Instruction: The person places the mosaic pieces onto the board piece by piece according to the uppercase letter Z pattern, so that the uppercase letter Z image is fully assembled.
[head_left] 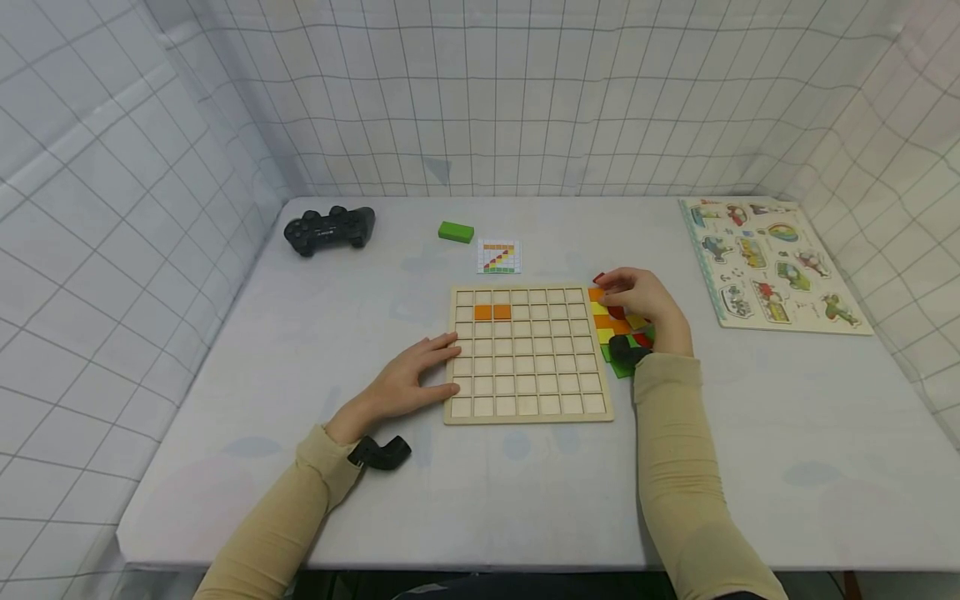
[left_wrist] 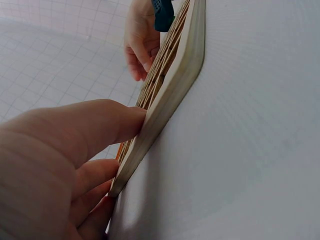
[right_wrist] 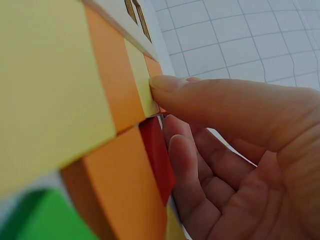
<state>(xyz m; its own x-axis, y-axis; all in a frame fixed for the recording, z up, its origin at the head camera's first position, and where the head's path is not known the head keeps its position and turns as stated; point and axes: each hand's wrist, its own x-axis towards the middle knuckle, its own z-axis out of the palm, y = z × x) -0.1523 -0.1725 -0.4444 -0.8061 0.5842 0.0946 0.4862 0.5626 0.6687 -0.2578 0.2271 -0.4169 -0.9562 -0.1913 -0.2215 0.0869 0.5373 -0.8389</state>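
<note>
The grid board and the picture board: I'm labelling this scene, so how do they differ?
The grid board has square cells; the picture board bears colourful pictures. The left hand touches the grid board; no hand touches the picture board. The grid board sits centrally; the picture board lies farther right, at a slant. Both lie flat on the table.

Coloured tiles (head_left: pixel 602 322), partly covered
Right fingers (head_left: pixel 621 277) and black wrist mount (head_left: pixel 626 352) hide parts of them; the right-wrist view crops a blurred green tile (right_wrist: pixel 47 220).
</note>
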